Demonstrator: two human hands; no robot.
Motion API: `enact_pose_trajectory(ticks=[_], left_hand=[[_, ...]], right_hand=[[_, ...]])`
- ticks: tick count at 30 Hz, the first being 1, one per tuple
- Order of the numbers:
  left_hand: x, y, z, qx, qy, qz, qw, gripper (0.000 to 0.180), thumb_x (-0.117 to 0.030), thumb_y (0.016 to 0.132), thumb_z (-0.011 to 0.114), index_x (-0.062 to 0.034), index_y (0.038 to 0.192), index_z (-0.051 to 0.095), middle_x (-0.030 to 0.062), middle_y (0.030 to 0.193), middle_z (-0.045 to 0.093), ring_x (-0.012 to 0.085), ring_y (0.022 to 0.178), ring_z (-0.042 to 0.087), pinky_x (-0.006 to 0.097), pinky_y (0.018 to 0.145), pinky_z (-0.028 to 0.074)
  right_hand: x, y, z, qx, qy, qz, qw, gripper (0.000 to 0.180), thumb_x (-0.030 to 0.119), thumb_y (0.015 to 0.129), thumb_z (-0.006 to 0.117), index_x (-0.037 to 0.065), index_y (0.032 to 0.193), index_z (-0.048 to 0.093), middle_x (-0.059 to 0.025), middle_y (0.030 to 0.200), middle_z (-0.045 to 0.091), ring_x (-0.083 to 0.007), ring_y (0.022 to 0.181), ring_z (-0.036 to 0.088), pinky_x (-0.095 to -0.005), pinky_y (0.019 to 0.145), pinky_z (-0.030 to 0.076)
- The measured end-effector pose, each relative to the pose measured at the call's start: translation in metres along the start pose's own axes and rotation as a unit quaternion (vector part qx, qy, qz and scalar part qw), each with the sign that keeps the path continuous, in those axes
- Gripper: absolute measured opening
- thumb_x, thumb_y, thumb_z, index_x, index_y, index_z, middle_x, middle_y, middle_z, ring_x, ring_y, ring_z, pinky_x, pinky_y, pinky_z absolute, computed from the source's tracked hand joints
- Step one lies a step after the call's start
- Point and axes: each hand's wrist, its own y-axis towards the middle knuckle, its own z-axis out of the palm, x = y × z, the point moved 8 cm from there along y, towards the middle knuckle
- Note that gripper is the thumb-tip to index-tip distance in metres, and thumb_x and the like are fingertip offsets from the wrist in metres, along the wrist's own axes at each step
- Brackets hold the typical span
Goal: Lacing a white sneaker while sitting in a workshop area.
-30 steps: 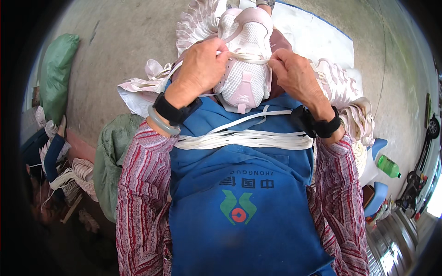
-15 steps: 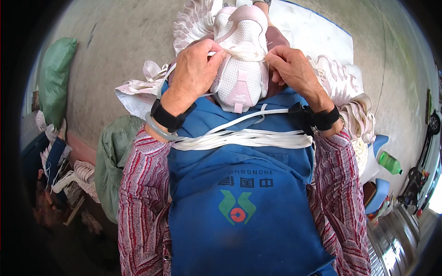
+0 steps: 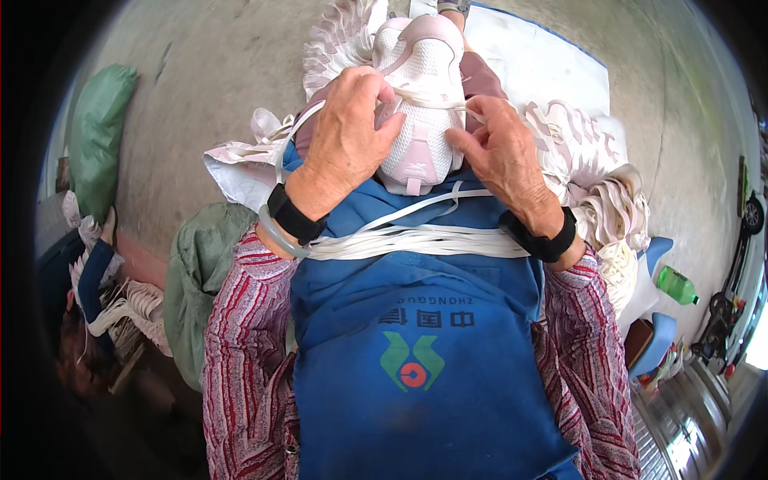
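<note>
A white mesh and pink shoe upper (image 3: pixel 420 128) rests on my lap, its pink heel tab toward me. A white shoelace (image 3: pixel 428 99) crosses it between my hands. At the upper's left edge is my left hand (image 3: pixel 346 132), with thumb and forefinger spread apart. My right hand (image 3: pixel 506 152) is at the right edge, thumb near the mesh and forefinger beside the lace's end; these fingers are apart too. Some fingertips are hidden behind the hands. A bundle of white laces (image 3: pixel 416 243) lies across my blue apron (image 3: pixel 432 360).
Rows of stacked shoe uppers stand ahead on the left (image 3: pixel 340 44) and at the right (image 3: pixel 572 144). Green sacks (image 3: pixel 100 132) lie on the left. A green bottle (image 3: pixel 677 285) is on the floor at right, and a white sheet (image 3: pixel 536 56) lies ahead.
Both hands have opened from a pinch on the lace, thumbs now apart from forefingers. My right hand has shifted slightly left and down; the lace across the upper stays in place.
</note>
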Motion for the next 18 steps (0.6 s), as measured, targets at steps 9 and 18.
enact_pose_trajectory(ticks=[9, 18], left_hand=[[-0.024, 0.007, 0.038, 0.070, -0.058, -0.016, 0.996, 0.015, -0.010, 0.078, 0.071, -0.0041, 0.088, 0.061, 0.0086, 0.086, 0.060, 0.0250, 0.075, 0.060, 0.035, 0.067, 0.048], [-0.035, 0.009, 0.046, 0.018, -0.033, 0.015, 0.999, 0.019, -0.013, 0.078, 0.071, -0.0068, 0.095, 0.066, 0.0084, 0.085, 0.061, 0.0241, 0.075, 0.062, 0.035, 0.067, 0.050]], right_hand=[[0.012, -0.002, 0.009, -0.012, -0.149, -0.017, 0.989, 0.035, 0.008, 0.081, 0.061, -0.010, 0.107, 0.046, -0.0291, 0.097, 0.054, -0.0429, 0.081, 0.062, -0.0441, 0.063, 0.053], [-0.002, -0.007, 0.013, -0.038, -0.168, -0.011, 0.985, 0.026, 0.006, 0.079, 0.060, -0.007, 0.098, 0.047, -0.0271, 0.091, 0.055, -0.0413, 0.074, 0.062, -0.0443, 0.063, 0.053]])
